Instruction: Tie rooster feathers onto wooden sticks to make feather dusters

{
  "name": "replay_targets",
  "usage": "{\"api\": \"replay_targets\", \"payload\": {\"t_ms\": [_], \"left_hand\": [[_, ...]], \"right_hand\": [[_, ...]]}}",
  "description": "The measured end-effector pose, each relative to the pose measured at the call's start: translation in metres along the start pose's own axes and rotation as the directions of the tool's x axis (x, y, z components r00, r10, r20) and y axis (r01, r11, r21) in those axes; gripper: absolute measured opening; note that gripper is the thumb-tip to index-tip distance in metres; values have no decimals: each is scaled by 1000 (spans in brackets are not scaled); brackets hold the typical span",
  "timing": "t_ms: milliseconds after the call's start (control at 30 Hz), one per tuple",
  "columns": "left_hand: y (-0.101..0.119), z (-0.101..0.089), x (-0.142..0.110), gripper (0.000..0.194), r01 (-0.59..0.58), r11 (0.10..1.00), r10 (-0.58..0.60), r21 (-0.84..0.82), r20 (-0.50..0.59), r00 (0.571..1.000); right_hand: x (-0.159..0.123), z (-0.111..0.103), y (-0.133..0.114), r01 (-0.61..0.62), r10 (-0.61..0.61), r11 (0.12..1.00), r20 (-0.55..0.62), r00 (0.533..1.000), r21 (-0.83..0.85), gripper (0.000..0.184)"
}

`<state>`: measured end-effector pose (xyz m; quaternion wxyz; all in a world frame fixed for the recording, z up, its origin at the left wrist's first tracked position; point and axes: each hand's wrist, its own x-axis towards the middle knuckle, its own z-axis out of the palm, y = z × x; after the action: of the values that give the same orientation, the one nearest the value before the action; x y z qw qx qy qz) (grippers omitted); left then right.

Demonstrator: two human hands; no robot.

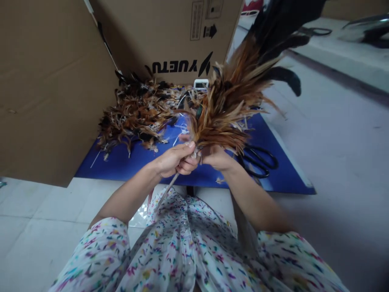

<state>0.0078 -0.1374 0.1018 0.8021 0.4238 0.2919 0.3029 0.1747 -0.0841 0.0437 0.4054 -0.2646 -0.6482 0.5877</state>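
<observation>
A feather duster (pixel 231 101) with brown, tan and black feathers slants up to the right in front of me. Its thin stick (pixel 167 190) runs down toward my lap. My left hand (pixel 179 160) is closed around the stick at the base of the feathers, thumb on top. Close beside it, my right hand (pixel 217 157) is at the lowest feathers; its fingers are mostly hidden behind them, so what they grip does not show. A pile of loose brown and black feathers (pixel 136 111) lies beyond my hands on the blue board (pixel 194 180).
Black-handled scissors (pixel 259 161) lie on the board right of my hands. Cardboard panels stand at the left (pixel 51 89) and back (pixel 170 36). A small white device with a display (pixel 201 84) sits behind the feathers. More scissors (pixel 317 31) lie on a ledge at upper right.
</observation>
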Motion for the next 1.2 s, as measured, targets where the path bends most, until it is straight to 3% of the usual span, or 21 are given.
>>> {"api": "replay_targets", "payload": {"t_ms": [100, 267, 333, 433, 533, 600, 700, 867, 1200], "left_hand": [[3, -4, -5, 34, 29, 999, -29, -41, 14, 999], [3, -12, -10, 31, 106, 989, -104, -106, 28, 994], [2, -15, -8, 29, 146, 981, -142, -126, 41, 989], [0, -21, -4, 29, 190, 971, -184, -144, 53, 981], [-1, -25, -2, 31, 211, 967, -210, -144, 21, 977], [-1, -27, -1, 32, 220, 967, -225, -128, -28, 974], [-2, -27, 0, 32, 194, 977, -205, -84, -140, 969], [-9, -25, 5, 36, 77, 997, -66, 26, -288, 955], [-11, -27, 8, 40, -22, 996, 48, 90, -305, 951]], "right_hand": [[4, 9, 3, -39, 22, 989, 113, 993, 144, 31], [-5, 8, 0, -153, 143, 979, 78, 987, 138, 35], [-8, 6, -1, -137, 138, 990, -10, 990, 27, 32], [-13, 2, -6, -28, -6, 959, -119, 993, -284, 26], [-18, 0, -13, 84, -156, 850, -97, 983, -520, 20], [-24, 0, -15, 112, -188, 834, -88, 978, -541, 21], [-31, 4, -16, 42, -119, 880, -133, 984, -473, 25], [-38, 14, -13, -32, -39, 945, -209, 977, -325, 24], [-52, 22, 8, -83, 121, 989, -354, 927, 118, 26]]}}
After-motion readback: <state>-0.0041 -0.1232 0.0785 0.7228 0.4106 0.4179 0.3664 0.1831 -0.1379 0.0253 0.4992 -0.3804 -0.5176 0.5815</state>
